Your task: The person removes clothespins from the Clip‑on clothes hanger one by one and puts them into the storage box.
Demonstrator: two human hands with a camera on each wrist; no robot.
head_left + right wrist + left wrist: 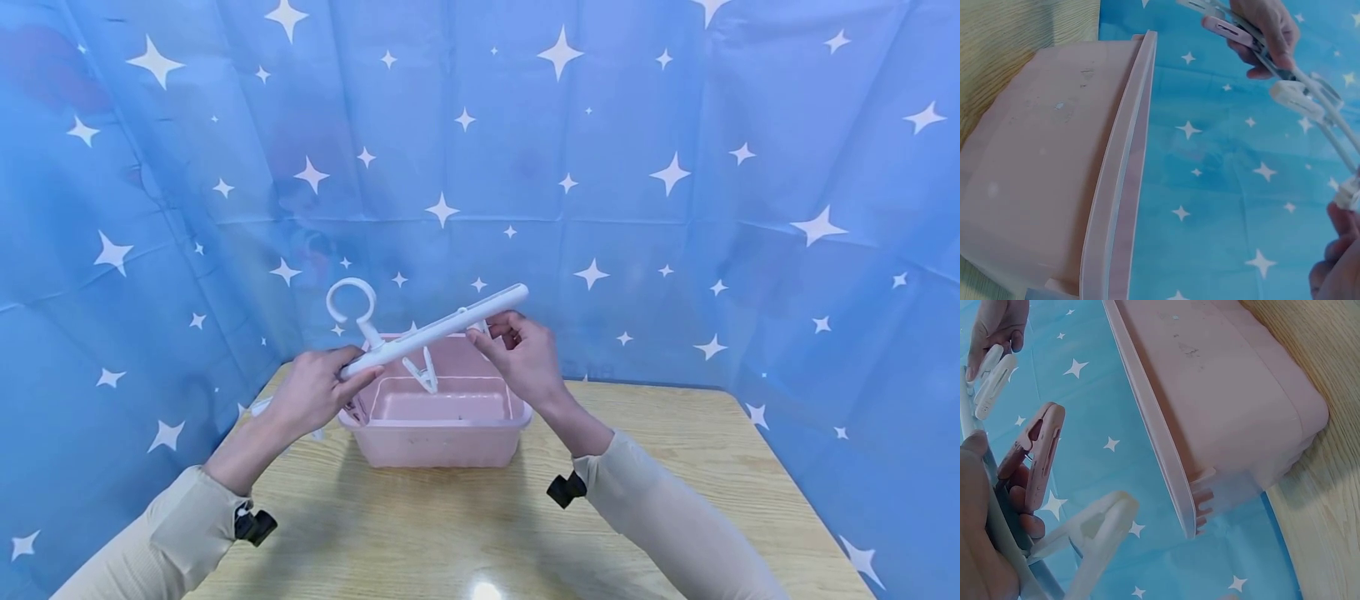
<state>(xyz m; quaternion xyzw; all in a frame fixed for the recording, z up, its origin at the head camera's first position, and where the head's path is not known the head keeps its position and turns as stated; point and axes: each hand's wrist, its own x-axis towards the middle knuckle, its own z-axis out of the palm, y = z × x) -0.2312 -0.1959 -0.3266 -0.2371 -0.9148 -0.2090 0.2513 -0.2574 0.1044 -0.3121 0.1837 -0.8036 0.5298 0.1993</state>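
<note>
From afar I view a curtained booth: starry blue drapes (487,179) behind the right hand (531,357), wood-grain table (427,529) beneath it.

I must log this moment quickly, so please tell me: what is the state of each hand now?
Left hand: closed, holding the white hanger.
Right hand: closed, pinching a white clip on that hanger.

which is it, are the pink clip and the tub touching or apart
Apart: the left wrist view shows a strip of blue curtain between the pink clip and the tub.
</note>
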